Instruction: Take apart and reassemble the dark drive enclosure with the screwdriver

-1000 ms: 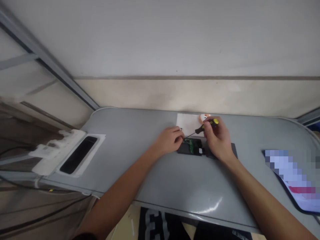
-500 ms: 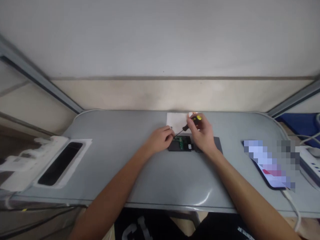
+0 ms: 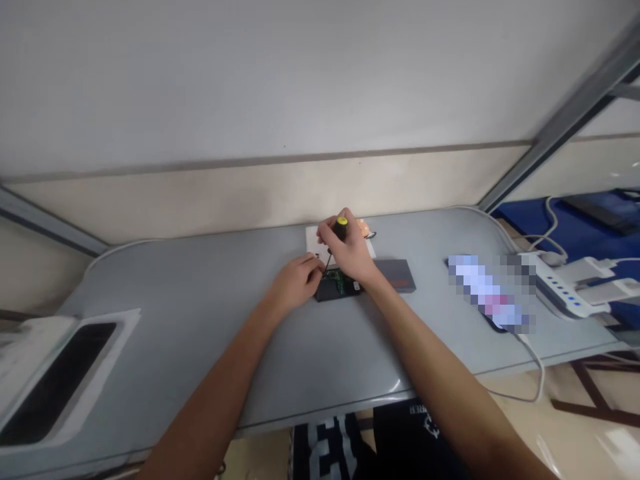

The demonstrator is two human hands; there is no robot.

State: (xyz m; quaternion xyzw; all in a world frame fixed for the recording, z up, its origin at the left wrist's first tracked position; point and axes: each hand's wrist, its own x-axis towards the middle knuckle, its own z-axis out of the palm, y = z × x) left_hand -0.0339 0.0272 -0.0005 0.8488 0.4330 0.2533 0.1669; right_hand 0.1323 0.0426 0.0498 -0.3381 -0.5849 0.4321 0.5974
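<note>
My right hand (image 3: pixel 353 250) is closed round a screwdriver (image 3: pixel 342 229) with a black handle and a yellow end cap. The screwdriver stands nearly upright, its thin shaft slanting down to the upper left of an opened black electronic device (image 3: pixel 330 291) with a green circuit board showing. At the device's left edge, my left hand (image 3: pixel 299 279) grips with bent fingers, close beside the screwdriver tip. Whether those fingers also touch the tip, I cannot tell. A dark grey flat cover (image 3: pixel 400 273) lies to the right, partly behind my right wrist.
Behind the device lie white paper (image 3: pixel 313 239) and a small orange item (image 3: pixel 363 229). A lit phone (image 3: pixel 483 290), blurred out in part, and a white power strip (image 3: pixel 560 293) are on the right. At left, a dark phone (image 3: pixel 60 383) rests on white sheets.
The view has swung to the right. The screwdriver has gone from a low slant to nearly upright, and my right hand has moved closer to my left hand.
</note>
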